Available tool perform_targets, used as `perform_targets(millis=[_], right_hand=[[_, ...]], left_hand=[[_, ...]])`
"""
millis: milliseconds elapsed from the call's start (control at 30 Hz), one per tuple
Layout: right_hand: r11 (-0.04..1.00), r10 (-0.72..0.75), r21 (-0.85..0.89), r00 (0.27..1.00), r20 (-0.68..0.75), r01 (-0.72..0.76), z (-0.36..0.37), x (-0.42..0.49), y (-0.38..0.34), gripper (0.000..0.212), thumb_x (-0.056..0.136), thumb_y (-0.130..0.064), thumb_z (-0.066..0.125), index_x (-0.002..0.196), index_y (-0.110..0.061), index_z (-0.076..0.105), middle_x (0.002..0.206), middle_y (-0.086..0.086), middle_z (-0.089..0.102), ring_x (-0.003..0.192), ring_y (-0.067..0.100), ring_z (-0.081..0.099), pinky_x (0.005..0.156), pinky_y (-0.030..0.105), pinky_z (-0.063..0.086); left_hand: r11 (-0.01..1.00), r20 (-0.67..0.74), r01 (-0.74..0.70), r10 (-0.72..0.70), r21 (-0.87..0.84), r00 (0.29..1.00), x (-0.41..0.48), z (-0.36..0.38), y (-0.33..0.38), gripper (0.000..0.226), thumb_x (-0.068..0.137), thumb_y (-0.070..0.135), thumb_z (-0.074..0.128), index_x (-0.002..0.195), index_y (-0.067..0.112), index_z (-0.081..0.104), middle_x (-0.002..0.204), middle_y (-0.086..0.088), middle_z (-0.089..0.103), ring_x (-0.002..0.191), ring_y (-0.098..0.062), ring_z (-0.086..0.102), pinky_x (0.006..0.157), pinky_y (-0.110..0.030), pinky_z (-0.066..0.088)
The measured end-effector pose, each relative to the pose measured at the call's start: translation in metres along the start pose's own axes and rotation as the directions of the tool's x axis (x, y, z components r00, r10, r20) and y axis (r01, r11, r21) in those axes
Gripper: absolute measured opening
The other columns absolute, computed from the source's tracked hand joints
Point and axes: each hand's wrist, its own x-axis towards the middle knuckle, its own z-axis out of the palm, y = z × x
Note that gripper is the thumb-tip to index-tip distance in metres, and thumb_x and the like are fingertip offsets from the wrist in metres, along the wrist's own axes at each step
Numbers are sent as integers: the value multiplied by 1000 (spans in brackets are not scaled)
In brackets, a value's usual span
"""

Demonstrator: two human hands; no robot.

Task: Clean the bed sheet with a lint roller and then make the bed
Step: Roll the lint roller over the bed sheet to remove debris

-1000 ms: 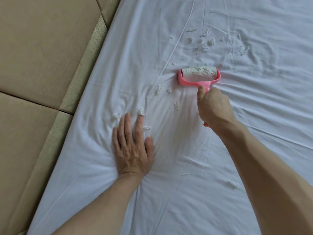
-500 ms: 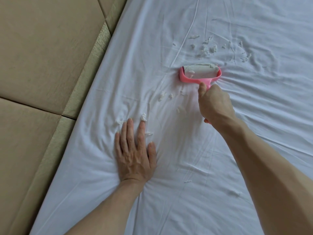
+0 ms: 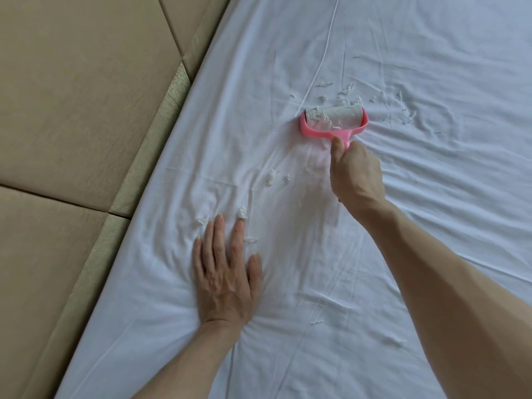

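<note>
White bed sheet [image 3: 431,226], right hand [image 3: 355,175] gripping lint roller [image 3: 334,122]

A bedroom: a wrinkled white fabric bed sheet [image 3: 449,231] stretches tight over a mattress, with tan padded upholstered panels [image 3: 74,116] butting against the sheet's left edge.
</note>
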Motion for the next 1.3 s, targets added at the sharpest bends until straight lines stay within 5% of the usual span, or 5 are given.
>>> perform_targets(millis=[333,600,767,933,1300], right_hand=[[990,-141,-26,990,-9,141,-54,-75,-10,46,106,-52,26,95,-11,45,74,0,42,75,29,38,66,38,25],[963,-247,-90,966,74,253,-122,-204,0,49,104,-53,27,83,-12,42,66,2,46,63,27,45,56,39,28],[915,-342,-166,924,171,369,-173,-288,-2,48,104,-53,29,83,-11,38,63,4,43,59,33,42,53,39,23],[884,-413,-153,891,190,442,-220,-363,3,48,104,-53,31,84,-10,38,64,10,49,57,34,46,48,37,23],[655,-687,-124,656,312,745,-306,-509,17,44,104,-53,35,86,-13,38,59,-3,37,55,27,36,51,36,22]], left_hand=[[803,158,191,-122,-565,980,11,-61,-2,62,103,51,29,149,12,46,151,-3,49,142,-16,41,117,-37,34],[529,399,436,-190,-728,897,15,-199,14,31,109,41,37,122,28,61,120,17,62,115,-1,55,84,-2,36],[409,515,495,-70,-766,854,-7,-281,13,47,94,64,38,131,37,46,143,8,49,134,-10,47,106,-25,35],[490,576,511,-22,-706,817,-54,-344,8,64,104,62,29,147,19,49,144,2,54,124,-12,57,118,-43,37],[184,526,559,-201,-808,826,-229,-453,27,62,104,64,25,125,22,66,127,-1,68,117,-17,66,112,-40,45]])
